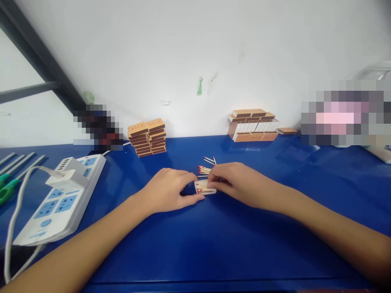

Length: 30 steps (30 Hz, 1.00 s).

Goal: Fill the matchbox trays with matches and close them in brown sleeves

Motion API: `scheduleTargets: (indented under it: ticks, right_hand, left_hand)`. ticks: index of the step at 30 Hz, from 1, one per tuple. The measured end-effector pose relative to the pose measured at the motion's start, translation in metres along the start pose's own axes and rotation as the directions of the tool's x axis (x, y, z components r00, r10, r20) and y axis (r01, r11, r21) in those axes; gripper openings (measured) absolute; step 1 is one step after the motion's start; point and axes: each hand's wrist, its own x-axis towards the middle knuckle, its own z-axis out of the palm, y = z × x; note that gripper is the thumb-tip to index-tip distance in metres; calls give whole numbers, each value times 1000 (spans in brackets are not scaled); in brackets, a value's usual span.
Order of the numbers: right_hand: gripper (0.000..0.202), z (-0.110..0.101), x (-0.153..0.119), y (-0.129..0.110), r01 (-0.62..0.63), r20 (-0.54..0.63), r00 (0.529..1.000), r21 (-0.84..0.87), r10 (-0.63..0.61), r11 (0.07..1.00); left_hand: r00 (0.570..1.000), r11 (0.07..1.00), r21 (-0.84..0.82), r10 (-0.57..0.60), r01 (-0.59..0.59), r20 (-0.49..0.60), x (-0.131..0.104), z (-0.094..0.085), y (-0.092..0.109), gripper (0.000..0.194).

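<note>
A small white matchbox tray (200,188) lies on the blue table with some red-tipped matches inside. My left hand (172,190) grips the tray's left end between thumb and fingers. Over the right end, my right hand (233,182) has its fingertips pinched together at the tray's opening; what they hold, if anything, is hidden. Just behind the tray is a small pile of loose red-headed matches (205,170), partly covered by my right hand. A few more matches (209,160) lie scattered farther back.
Matchboxes are stacked by the wall at back left (147,138) and back right (255,126), with a single matchbox (286,131) beside the right stack. On the left lie a white power strip (65,203) with a plugged-in adapter (65,179), a cable, and green-handled tools (7,189).
</note>
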Motion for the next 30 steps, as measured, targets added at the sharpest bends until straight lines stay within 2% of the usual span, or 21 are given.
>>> scheduleTargets:
  ticks: [9,15,19,22,26,30]
  right_hand:
    - [15,-8,-1,1,-54,9,999,129,53,990]
    - [19,-6,-1,1,-31,63,998,84,26,996]
    - [22,-4,0,-3,-36,57,998,53,33,998]
    - [20,-1,2,1,-39,-23,999,80,41,996]
    - [20,7,7,16,-7,-266,964,-59,-9,998]
    - [20,17,14,26,50,-257,962,-169,-93,984]
  left_hand:
    - [1000,1000,-4,5,-5,3,0,-1,0,37]
    - [1000,1000,3,2,-2,7,0,-1,-1,36]
    - [1000,1000,4,6,-6,1,0,0,-1,37]
    - [1000,1000,-1,2,-2,7,0,-2,1,36]
    - [1000,1000,-12,19,-19,9,0,-3,2,32]
    - [999,999,-14,35,-35,0,0,-3,2,31]
